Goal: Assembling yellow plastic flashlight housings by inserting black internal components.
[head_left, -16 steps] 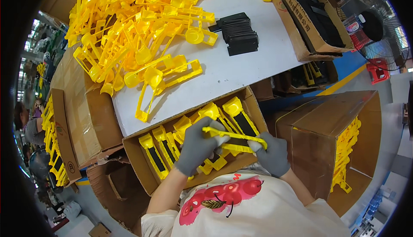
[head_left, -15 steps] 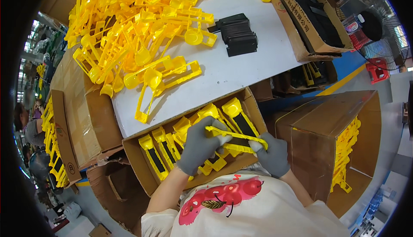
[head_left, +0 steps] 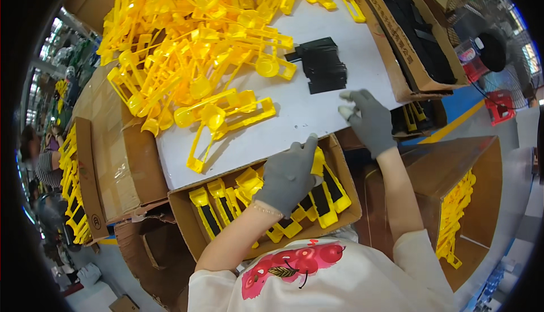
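Near the black strips (head_left: 325, 67), the right hand (head_left: 369, 120) hangs spread; whether the left hand (head_left: 288, 177) grips a yellow frame (head_left: 327, 219) is unclear.

The left glove (head_left: 286, 179) and right glove (head_left: 371, 122) are plain grey, paler at the tips of the fingers (head_left: 344, 111). Behind the left fingers, by the cuff, sits a thin beaded bracelet (head_left: 267, 209). Farthest from the fingers: a white shirt (head_left: 362, 275), short sleeves (head_left: 418, 254), red cherry print (head_left: 306, 264), brownish leaf (head_left: 282, 271).
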A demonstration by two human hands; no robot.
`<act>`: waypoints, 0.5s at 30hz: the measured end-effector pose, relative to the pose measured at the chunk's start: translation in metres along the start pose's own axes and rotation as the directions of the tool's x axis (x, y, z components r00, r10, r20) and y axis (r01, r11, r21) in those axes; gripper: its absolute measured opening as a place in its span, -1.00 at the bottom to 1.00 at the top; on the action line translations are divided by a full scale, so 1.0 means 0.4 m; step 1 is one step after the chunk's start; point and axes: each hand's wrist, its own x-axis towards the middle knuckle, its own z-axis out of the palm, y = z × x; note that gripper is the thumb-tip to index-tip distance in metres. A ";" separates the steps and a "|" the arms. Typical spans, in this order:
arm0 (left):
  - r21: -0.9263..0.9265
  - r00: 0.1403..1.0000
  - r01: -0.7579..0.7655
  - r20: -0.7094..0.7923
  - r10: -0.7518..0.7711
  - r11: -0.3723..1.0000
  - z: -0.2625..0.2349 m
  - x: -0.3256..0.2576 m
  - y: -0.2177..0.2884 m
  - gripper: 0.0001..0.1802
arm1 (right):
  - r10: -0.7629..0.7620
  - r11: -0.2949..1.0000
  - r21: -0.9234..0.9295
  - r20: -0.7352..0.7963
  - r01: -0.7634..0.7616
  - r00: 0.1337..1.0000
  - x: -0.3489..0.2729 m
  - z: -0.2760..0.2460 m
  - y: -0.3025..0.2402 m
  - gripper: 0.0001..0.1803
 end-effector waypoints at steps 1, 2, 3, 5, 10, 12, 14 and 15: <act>-0.032 0.994 -0.008 -0.110 0.004 0.999 -0.018 -0.005 -0.001 -0.35 | -0.008 0.996 -0.091 0.008 0.009 1.000 0.038 0.028 0.035 -0.64; -0.064 0.976 -0.023 -0.218 0.009 0.998 -0.030 -0.006 -0.006 -0.37 | -0.059 0.986 -0.158 -0.025 0.055 0.998 0.066 0.046 0.068 -0.63; -0.148 0.951 0.012 -0.304 -0.057 0.989 -0.028 -0.009 -0.058 -0.45 | -0.120 0.969 -0.222 -0.052 0.106 0.991 0.091 0.062 0.087 -0.62; -0.185 0.827 0.118 -0.526 -0.199 0.976 -0.042 -0.027 -0.197 -0.50 | -0.099 0.975 -0.203 -0.016 0.094 0.995 0.127 0.083 0.086 -0.64; 0.337 0.887 0.069 -0.452 0.096 0.939 -0.138 0.000 -0.372 -0.31 | -0.107 0.966 -0.225 0.096 0.126 0.990 0.150 0.064 0.101 -0.64; 0.384 0.919 0.017 -0.370 0.137 0.923 -0.131 0.014 -0.417 -0.32 | -0.086 0.969 -0.221 0.113 0.109 0.990 0.156 0.055 0.081 -0.67; 0.460 0.934 -0.076 -0.279 0.225 0.885 -0.142 0.018 -0.421 -0.46 | -0.057 0.972 -0.221 0.130 0.085 0.990 0.151 0.053 0.078 -0.69; 0.458 0.933 -0.082 -0.278 0.231 0.885 -0.156 0.017 -0.411 -0.46 | -0.099 0.968 -0.219 0.110 0.121 0.989 0.144 0.056 0.086 -0.70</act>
